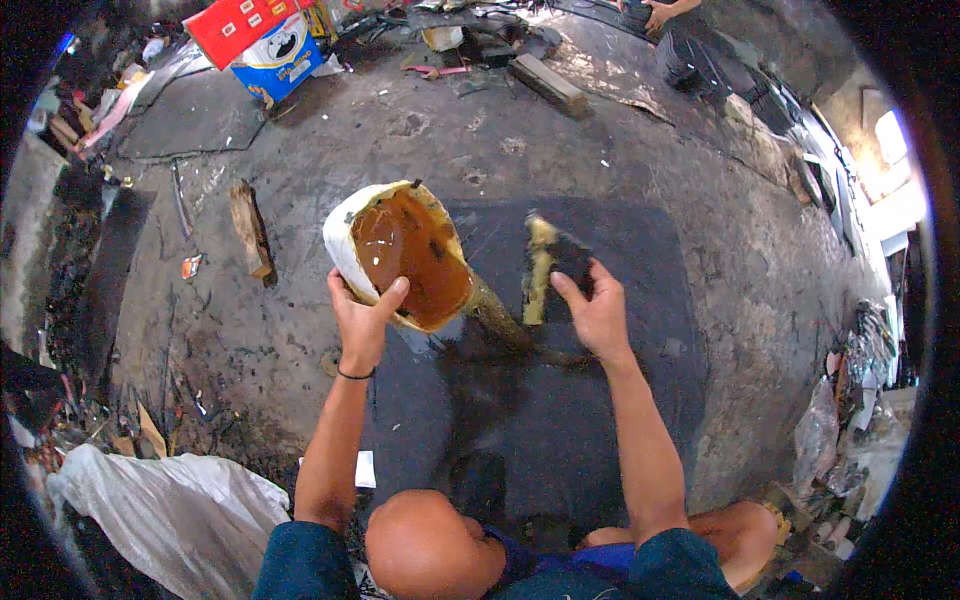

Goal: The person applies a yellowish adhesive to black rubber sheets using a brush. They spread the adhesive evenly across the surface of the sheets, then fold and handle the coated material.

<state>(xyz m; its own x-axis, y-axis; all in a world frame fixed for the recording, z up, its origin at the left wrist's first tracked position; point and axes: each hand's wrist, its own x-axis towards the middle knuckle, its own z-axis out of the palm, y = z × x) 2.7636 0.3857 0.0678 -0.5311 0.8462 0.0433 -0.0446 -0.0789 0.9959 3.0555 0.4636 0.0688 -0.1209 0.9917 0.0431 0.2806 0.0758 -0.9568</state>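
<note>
My left hand (362, 322) grips the near rim of a white cut-open plastic container (345, 248), its thumb over the edge. The container is tilted with its mouth toward me, and an amber-brown coating or liquid shows inside. My right hand (600, 312) is closed around a dark flat piece (570, 262) with a rough yellowish edge; its exact kind is unclear. Between the hands, a rough brownish stick-like shape (500, 318) slants down from the container's right side. Beneath everything lies a dark mat (640, 400) with a wet-looking patch.
On the floor to the left lies a wooden block (248, 230). A red and blue box (280, 60) stands at the far left. Farther back are a wooden bar (548, 85) and another person's hand (660, 14). Pale cloth (165, 505) lies near left; scraps line the right side.
</note>
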